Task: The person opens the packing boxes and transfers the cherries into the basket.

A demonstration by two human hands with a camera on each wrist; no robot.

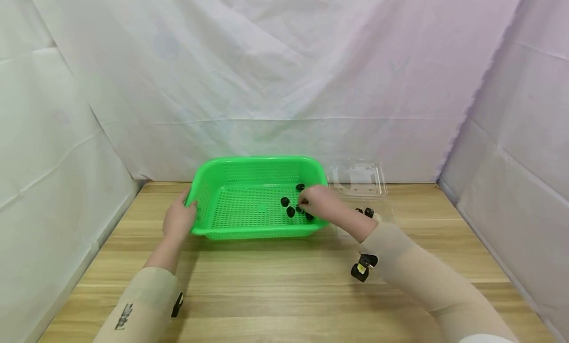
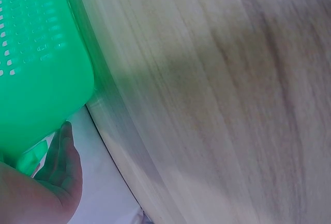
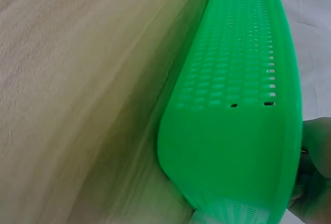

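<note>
My left hand point(image 1: 179, 215) grips the left rim of a green plastic basket point(image 1: 262, 160) in the head view; in the left wrist view its fingers point(image 2: 64, 154) lie along the outside of the wall. Inside the basket's right part lie several small black roundish pieces point(image 1: 291, 211), too small to name surely. Over them, my right hand point(image 1: 322, 202) reaches across the right rim and pinches a small black piece between thumb and fingers, partly hidden. The right wrist view shows the right hand point(image 3: 316, 169) half behind the basket wall.
Right of the basket lies an open clear plastic clamshell box point(image 1: 357, 180) with several black pieces point(image 1: 369, 212) in it, partly hidden by the right forearm. Basket and box stand on a wooden table point(image 1: 266, 284). White cloth point(image 1: 284, 86) hangs behind and at both sides.
</note>
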